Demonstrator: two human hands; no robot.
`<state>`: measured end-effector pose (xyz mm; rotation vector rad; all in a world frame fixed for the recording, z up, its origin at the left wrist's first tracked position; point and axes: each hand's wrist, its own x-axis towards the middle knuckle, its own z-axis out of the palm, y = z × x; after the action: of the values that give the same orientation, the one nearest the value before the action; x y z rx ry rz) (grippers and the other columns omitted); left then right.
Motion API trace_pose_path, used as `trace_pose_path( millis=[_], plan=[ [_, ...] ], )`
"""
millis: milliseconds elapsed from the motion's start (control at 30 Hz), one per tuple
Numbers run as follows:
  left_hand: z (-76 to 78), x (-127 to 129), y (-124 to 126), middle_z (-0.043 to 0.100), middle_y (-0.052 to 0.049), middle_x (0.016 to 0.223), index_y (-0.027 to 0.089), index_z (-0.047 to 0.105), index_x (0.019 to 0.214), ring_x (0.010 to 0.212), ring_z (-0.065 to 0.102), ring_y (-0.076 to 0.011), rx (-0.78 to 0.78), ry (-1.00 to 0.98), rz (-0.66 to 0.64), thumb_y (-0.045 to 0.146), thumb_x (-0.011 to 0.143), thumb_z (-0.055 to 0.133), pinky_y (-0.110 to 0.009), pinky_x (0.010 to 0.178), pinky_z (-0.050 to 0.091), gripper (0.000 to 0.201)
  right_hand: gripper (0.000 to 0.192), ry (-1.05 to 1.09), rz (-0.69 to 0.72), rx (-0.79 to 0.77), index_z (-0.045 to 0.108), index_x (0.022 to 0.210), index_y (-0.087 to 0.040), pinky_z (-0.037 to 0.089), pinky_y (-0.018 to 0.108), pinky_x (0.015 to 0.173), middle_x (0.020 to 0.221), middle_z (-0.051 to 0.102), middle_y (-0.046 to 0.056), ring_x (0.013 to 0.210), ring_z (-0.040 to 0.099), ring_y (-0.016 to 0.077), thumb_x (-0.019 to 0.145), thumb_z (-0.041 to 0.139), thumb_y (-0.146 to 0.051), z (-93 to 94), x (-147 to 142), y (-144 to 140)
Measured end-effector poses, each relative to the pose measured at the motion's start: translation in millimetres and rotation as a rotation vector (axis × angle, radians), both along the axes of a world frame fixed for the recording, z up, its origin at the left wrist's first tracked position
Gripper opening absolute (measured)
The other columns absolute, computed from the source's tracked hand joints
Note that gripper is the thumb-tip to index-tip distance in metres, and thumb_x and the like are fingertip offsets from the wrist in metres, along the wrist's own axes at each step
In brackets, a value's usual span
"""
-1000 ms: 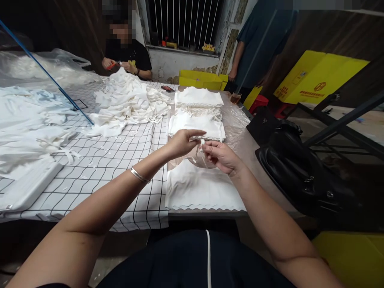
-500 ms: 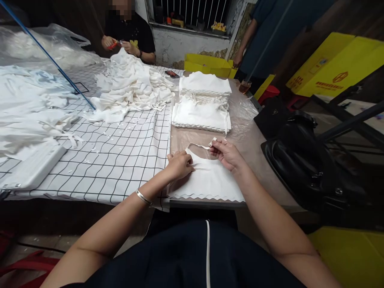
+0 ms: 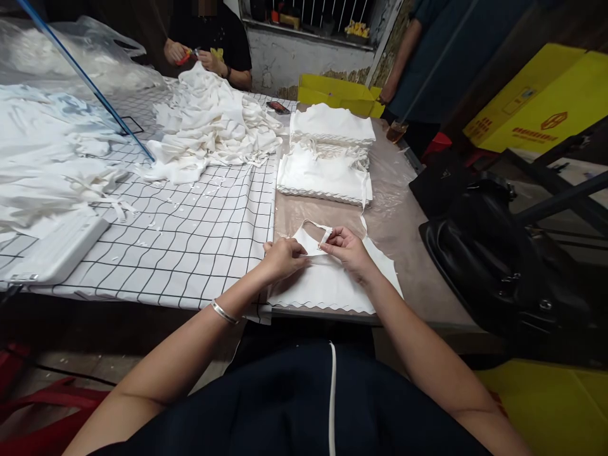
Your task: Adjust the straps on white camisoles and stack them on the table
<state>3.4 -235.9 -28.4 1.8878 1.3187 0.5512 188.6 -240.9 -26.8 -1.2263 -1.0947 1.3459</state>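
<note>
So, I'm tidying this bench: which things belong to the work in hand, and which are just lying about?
In hand: flat white zigzag-edged cloth bag, its thin white drawstring, left hand, right hand.
Lying about: black leather handbag, yellow cardboard box.

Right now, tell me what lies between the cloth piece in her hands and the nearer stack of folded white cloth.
Head view: only bare brown table, crossed by the cloth piece's thin strap loop, before the stack.

My left hand [image 3: 284,258] covers the near corner of the flat white zigzag-edged cloth piece [image 3: 327,288], so I can't see what its fingertips pinch. The seated person in black [image 3: 216,47] is cut off at the top edge. The small red tool [image 3: 184,58] there is too small to identify.
</note>
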Motion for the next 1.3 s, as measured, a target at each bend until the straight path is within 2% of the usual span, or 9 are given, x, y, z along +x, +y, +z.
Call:
trace_pose_path(
  millis=[167, 667, 800, 833, 900, 967, 1067, 1167, 1300],
  plan=[
    [-0.3, -1.4, -1.3, 0.068, -0.007, 0.080, 0.017, 0.068, 0.065, 0.090, 0.058, -0.0268, 0.004, -0.082, -0.007, 0.029, 0.074, 0.066, -0.046, 0.093, 0.032, 0.016, 0.043, -0.129, 0.055, 0.111, 0.051, 0.079, -0.021, 0.045, 0.026, 0.070, 0.067, 0.059, -0.007, 0.067, 0.057, 0.0102, 0.055, 0.084, -0.036, -6.4, -7.5, -3.3],
    [-2.2, 2.4, 0.7, 0.067, -0.005, 0.079, 0.017, 0.066, 0.064, 0.094, 0.059, -0.0284, -0.023, 0.030, -0.003, 0.031, 0.077, 0.067, -0.047, 0.095, 0.026, 0.019, 0.038, -0.159, 0.052, 0.129, 0.049, 0.072, -0.021, 0.043, 0.026, 0.063, 0.064, 0.056, -0.006, 0.062, 0.053, 0.0107, 0.058, 0.081, -0.035, -13.6, -20.6, -8.2],
    [-2.8, 5.3, -3.8, 0.069, -0.008, 0.091, 0.017, 0.068, 0.076, 0.100, 0.057, -0.0297, 0.030, 0.133, -0.012, 0.031, 0.080, 0.065, -0.050, 0.096, 0.028, 0.015, 0.039, -0.109, -0.012, 0.108, 0.047, 0.073, -0.022, 0.043, 0.025, 0.062, 0.065, 0.054, -0.006, 0.062, 0.053, 0.0102, 0.057, 0.081, -0.032, -15.9, -28.9, -8.7],
    [-2.9, 5.4, -9.1, 0.069, -0.011, 0.100, 0.017, 0.069, 0.085, 0.104, 0.056, -0.0310, 0.098, 0.169, 0.011, 0.029, 0.080, 0.066, -0.051, 0.098, 0.028, 0.013, 0.040, -0.067, -0.031, 0.074, 0.047, 0.075, -0.022, 0.043, 0.024, 0.063, 0.065, 0.054, -0.007, 0.062, 0.053, 0.0100, 0.057, 0.081, -0.029, -14.7, -29.7, -8.3],
    [-5.2, 4.5, -25.7, 0.063, -0.016, 0.120, 0.016, 0.066, 0.108, 0.115, 0.052, -0.0334, 0.299, 0.238, 0.049, 0.025, 0.080, 0.066, -0.054, 0.104, 0.025, 0.030, 0.042, 0.065, -0.044, -0.042, 0.046, 0.080, -0.022, 0.046, 0.024, 0.066, 0.066, 0.058, -0.007, 0.064, 0.056, 0.0101, 0.056, 0.081, -0.023, -9.3, -29.6, -5.9],
    [-11.8, 2.0, -47.5, 0.054, -0.018, 0.136, 0.015, 0.056, 0.127, 0.127, 0.045, -0.0336, 0.500, 0.287, -0.024, 0.029, 0.085, 0.062, -0.054, 0.111, 0.018, 0.045, 0.043, 0.216, -0.009, -0.188, 0.045, 0.083, -0.022, 0.048, 0.024, 0.069, 0.069, 0.063, -0.005, 0.068, 0.060, 0.0115, 0.057, 0.078, -0.015, -0.6, -28.1, 0.4],
    [-28.7, -4.0, -77.6, 0.046, -0.013, 0.148, 0.017, 0.046, 0.140, 0.138, 0.036, -0.0326, 0.636, 0.350, -0.324, 0.049, 0.092, 0.051, -0.051, 0.116, 0.014, 0.058, 0.033, 0.336, 0.079, -0.338, 0.046, 0.082, -0.021, 0.051, 0.026, 0.071, 0.073, 0.067, 0.000, 0.073, 0.065, 0.0145, 0.065, 0.070, -0.008, 16.6, -26.6, 21.1],
    [-43.0, -9.8, -92.9, 0.039, -0.010, 0.153, 0.019, 0.037, 0.147, 0.142, 0.030, -0.0334, 0.633, 0.435, -0.491, 0.064, 0.090, 0.044, -0.054, 0.117, 0.012, 0.073, 0.021, 0.284, 0.140, -0.357, 0.047, 0.083, -0.020, 0.053, 0.028, 0.069, 0.076, 0.069, 0.004, 0.070, 0.065, 0.0146, 0.075, 0.060, -0.004, 34.1, -29.2, 55.4],
    [-44.6, -13.4, -94.0, 0.035, -0.009, 0.155, 0.019, 0.032, 0.150, 0.145, 0.026, -0.0325, 0.597, 0.475, -0.523, 0.069, 0.089, 0.038, -0.057, 0.117, 0.008, 0.079, 0.021, 0.062, 0.150, -0.377, 0.047, 0.085, -0.018, 0.054, 0.029, 0.068, 0.078, 0.069, 0.006, 0.066, 0.065, 0.0135, 0.083, 0.049, 0.002, 50.0, -38.7, 103.8]
  ],
)
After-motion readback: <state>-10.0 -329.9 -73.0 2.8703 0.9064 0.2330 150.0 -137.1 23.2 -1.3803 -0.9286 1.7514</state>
